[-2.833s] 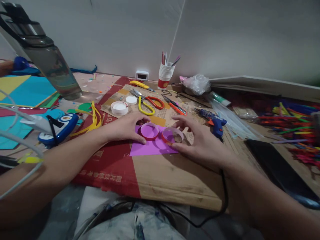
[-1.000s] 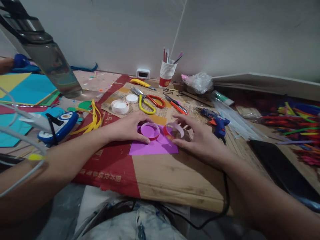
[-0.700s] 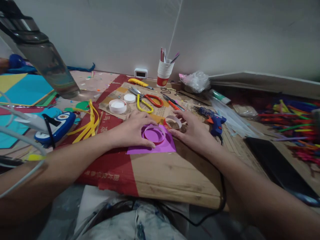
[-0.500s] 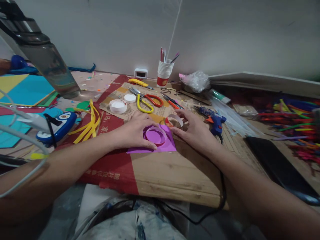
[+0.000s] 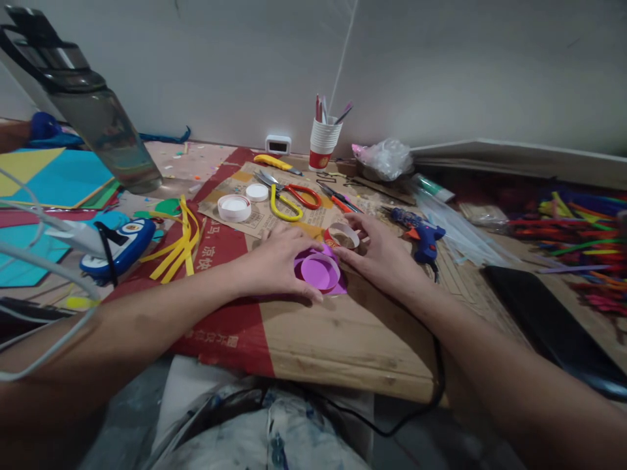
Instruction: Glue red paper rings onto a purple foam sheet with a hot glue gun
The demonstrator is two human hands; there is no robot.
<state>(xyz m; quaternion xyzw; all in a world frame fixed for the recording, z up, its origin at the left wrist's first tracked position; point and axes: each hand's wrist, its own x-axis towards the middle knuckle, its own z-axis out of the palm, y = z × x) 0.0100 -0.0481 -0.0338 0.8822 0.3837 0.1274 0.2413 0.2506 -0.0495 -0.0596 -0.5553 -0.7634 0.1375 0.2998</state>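
Observation:
My left hand (image 5: 281,261) curls thumb and fingers around a paper ring (image 5: 337,279), which stands on a sheet of purple paper (image 5: 341,285). Purple shows through the middle of the ring, and part of the sheet is hidden under my hand. Just to the right, my right hand (image 5: 379,251) pinches a second ring, a red and white paper band (image 5: 350,235), between thumb and fingers. Behind both hands lie scissors (image 5: 287,196) with yellow and red handles. A nested set of white rings (image 5: 234,209) and a white round lid (image 5: 257,192) sit farther left.
A cardboard sheet (image 5: 343,346) covers the work area. A blue glue gun (image 5: 426,238) and a black phone (image 5: 548,326) lie at right. Yellow strips (image 5: 179,245) and a tall water bottle (image 5: 105,130) are at left. Stacked paper cups (image 5: 324,145) with pens and a yellow cutter (image 5: 274,162) stand behind.
My left hand has moved slightly right, and the ring in it has shifted right across the purple paper. The right hand still holds its band in nearly the same place.

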